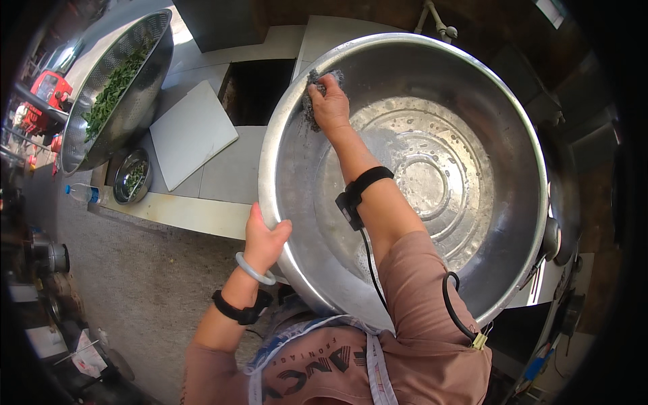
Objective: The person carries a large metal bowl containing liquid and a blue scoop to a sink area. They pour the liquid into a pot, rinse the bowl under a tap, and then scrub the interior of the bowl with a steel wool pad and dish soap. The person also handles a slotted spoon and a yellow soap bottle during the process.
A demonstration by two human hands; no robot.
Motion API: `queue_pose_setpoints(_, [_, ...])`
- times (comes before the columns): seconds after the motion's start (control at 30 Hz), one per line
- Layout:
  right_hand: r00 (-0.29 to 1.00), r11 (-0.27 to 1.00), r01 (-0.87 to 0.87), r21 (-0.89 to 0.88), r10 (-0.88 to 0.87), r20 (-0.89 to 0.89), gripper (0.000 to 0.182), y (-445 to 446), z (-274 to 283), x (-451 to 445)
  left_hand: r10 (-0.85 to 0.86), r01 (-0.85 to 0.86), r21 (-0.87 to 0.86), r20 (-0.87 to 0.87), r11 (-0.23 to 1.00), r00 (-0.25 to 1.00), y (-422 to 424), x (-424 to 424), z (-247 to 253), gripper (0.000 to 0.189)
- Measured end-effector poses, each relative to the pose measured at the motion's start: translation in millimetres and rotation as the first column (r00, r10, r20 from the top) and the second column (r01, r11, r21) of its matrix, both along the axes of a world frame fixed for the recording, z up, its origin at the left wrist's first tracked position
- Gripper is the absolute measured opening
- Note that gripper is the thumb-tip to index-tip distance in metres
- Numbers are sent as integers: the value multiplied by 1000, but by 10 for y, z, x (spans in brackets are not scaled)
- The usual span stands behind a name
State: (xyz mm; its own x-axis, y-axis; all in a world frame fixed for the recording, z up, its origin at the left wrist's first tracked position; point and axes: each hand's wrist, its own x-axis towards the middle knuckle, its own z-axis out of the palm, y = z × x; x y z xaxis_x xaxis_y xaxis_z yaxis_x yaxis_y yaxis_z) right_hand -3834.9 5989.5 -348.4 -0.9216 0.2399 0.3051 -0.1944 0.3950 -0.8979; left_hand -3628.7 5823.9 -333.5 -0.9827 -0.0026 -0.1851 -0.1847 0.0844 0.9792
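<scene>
A large round metal basin (506,212) fills the middle and right of the view, with concentric rings and wet spots on its bottom. My right hand (330,104) reaches across it and grips a steel wool scourer (315,98) against the inside wall, close to the upper left rim. Grey suds streak the metal around the scourer. On the lower left, my left hand (266,238) holds the basin's rim, thumb over the edge; its other fingers are mostly hidden. A pale bangle (254,271) circles the left wrist, and both forearms carry black straps.
Left of the basin, a white board (193,135) lies on the tiled counter (230,167). Beyond it leans a perforated metal colander (152,76) holding green leaves (119,91). A small metal bowl (117,185) with chopped greens and a plastic bottle (83,193) stand near the counter's edge.
</scene>
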Motion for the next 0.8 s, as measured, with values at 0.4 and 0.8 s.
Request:
queue_pose_setpoints(0.4, [857, 687, -435, 582, 118, 501, 33, 108, -445, 1168, -49, 47, -26, -55, 999, 997, -126, -284, -168, 35])
queue_pose_setpoints(0.8, [403, 590, -788, -173, 708, 580, 35, 199, -92, 2316, 286, -281, 341, 37, 897, 958, 195, 524, -153, 32])
